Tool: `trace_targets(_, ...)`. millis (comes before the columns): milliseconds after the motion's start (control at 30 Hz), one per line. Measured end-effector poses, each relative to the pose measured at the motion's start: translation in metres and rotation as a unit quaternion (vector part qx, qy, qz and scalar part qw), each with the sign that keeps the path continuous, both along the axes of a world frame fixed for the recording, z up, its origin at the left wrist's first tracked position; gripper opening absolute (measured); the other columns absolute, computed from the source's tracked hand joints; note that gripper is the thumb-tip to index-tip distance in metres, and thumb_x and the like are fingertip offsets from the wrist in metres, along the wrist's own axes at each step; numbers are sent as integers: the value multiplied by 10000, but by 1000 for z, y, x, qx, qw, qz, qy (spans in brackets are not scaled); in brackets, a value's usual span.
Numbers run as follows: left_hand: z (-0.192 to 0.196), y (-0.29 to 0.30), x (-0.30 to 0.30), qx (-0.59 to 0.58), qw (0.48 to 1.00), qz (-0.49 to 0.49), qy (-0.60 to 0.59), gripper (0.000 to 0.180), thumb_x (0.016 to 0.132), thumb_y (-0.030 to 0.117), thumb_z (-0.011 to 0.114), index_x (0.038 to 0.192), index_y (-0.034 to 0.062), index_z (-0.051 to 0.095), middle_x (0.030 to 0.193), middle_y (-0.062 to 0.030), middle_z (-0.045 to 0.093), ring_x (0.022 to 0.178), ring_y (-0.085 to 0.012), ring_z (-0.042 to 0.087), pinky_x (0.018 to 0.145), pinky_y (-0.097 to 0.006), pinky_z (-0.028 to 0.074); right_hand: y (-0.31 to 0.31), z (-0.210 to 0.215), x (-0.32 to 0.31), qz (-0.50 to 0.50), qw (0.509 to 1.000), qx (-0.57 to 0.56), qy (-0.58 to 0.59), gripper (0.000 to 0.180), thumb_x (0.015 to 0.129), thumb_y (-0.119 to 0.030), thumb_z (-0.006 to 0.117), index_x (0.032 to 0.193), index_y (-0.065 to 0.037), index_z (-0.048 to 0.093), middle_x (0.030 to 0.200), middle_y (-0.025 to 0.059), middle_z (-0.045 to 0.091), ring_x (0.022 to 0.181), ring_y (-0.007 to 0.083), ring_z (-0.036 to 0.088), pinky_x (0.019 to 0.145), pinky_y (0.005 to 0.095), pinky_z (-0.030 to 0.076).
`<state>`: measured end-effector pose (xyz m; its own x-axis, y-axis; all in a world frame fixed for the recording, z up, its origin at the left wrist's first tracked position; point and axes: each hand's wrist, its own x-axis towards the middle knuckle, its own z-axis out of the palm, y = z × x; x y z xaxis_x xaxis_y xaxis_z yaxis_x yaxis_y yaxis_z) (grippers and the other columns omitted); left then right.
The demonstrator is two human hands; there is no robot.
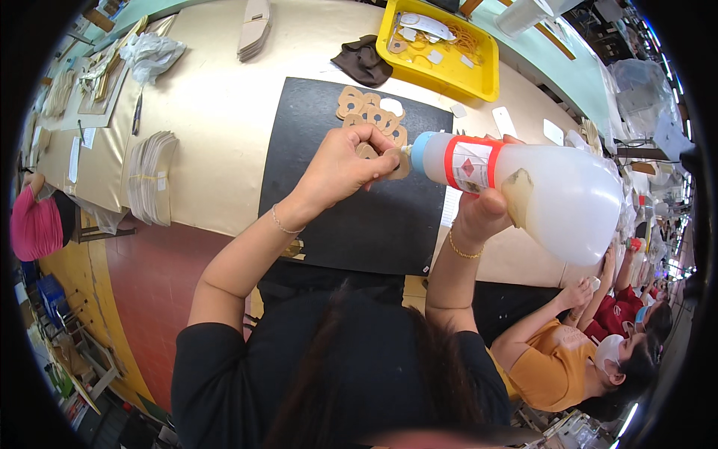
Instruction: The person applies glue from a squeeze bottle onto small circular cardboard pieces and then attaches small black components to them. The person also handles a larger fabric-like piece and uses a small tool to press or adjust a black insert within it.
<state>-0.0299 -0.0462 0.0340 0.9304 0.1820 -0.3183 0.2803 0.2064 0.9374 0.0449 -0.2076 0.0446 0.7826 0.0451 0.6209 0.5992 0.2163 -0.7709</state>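
My left hand pinches a small tan leather-like piece between thumb and fingers, above a black mat. Wrapped around a large translucent squeeze bottle is my right hand. The bottle lies tilted on its side, its blue cap pointing left and its nozzle at the edge of the tan piece. A red-bordered label wraps its neck. Several similar tan pieces with dark holes lie overlapping on the far part of the mat, beside a white rounded piece.
A yellow tray with rubber bands and scraps stands beyond the mat, beside a crumpled dark cloth. Stacks of tan strips lie at left, near a plastic bag. At right, a person in an orange shirt works close by.
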Motion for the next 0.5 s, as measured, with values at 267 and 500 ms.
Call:
trace_targets(267, 2, -1, -1, 6, 1000, -7, 6, 165, 814, 170, 678, 825, 7, 659, 661, -17, 626, 503, -36, 509, 453, -186, 413, 0, -2, 1, 6, 1000, -10, -1, 899, 689, -575, 716, 1242, 31, 347, 1140, 188, 543, 964, 269, 633, 784, 399, 602)
trace_targets(500, 5, -1, -2, -47, 999, -7, 13, 177, 824, 121, 695, 891, -33, 640, 704, -50, 616, 549, -68, 544, 485, -189, 441, 0, -4, 0, -3, 999, 11, 32, 942, 620, -543, 800, 1270, 6, 395, 1170, 159, 538, 1023, 255, 589, 866, 381, 537)
